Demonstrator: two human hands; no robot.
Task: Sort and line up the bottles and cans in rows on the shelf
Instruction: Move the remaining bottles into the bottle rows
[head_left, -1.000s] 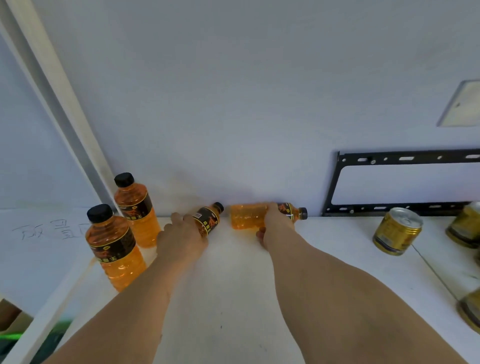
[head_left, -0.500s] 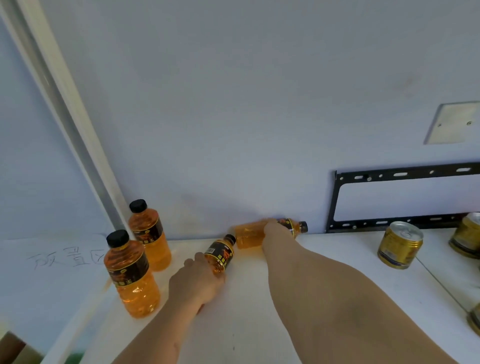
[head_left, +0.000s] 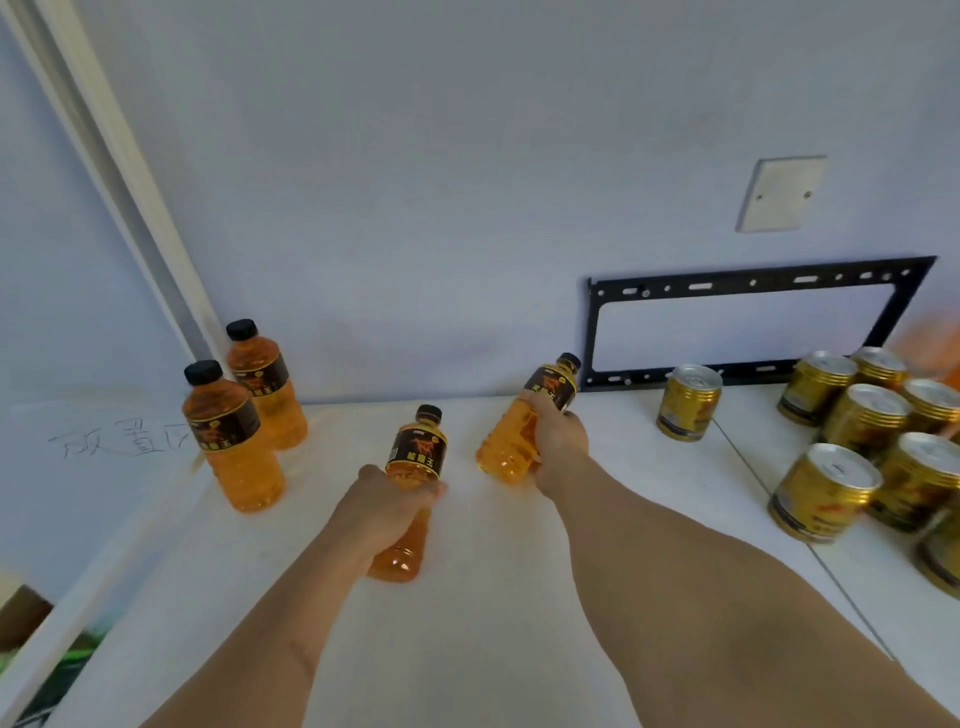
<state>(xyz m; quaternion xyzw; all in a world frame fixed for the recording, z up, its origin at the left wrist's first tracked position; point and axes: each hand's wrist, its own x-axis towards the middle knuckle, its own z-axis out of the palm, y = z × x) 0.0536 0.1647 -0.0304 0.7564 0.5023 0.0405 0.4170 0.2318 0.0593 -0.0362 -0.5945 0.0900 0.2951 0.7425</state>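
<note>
My left hand (head_left: 387, 506) grips an orange drink bottle (head_left: 415, 457) with a black cap and dark label, held nearly upright near the middle of the white shelf (head_left: 467, 649). My right hand (head_left: 558, 439) holds a second orange bottle (head_left: 511, 441), tilted with its cap up and to the right. Two more orange bottles stand upright at the far left, one in front (head_left: 228, 436) and one behind it (head_left: 265, 384) by the wall. A single gold can (head_left: 688, 402) stands at the back right. Several gold cans (head_left: 862, 431) cluster at the right edge.
A black metal bracket (head_left: 753, 286) is fixed to the back wall above the cans, with a white wall plate (head_left: 782, 193) higher up. A white post (head_left: 119, 171) runs diagonally at the left. Handwriting marks the left panel (head_left: 119, 441). A seam (head_left: 763, 488) crosses the shelf at right.
Both bottles lay on their sides by the back wall; now each hand has lifted its bottle off the shelf, pulled it nearer and tipped it toward upright. The view has tilted, showing more cans.
</note>
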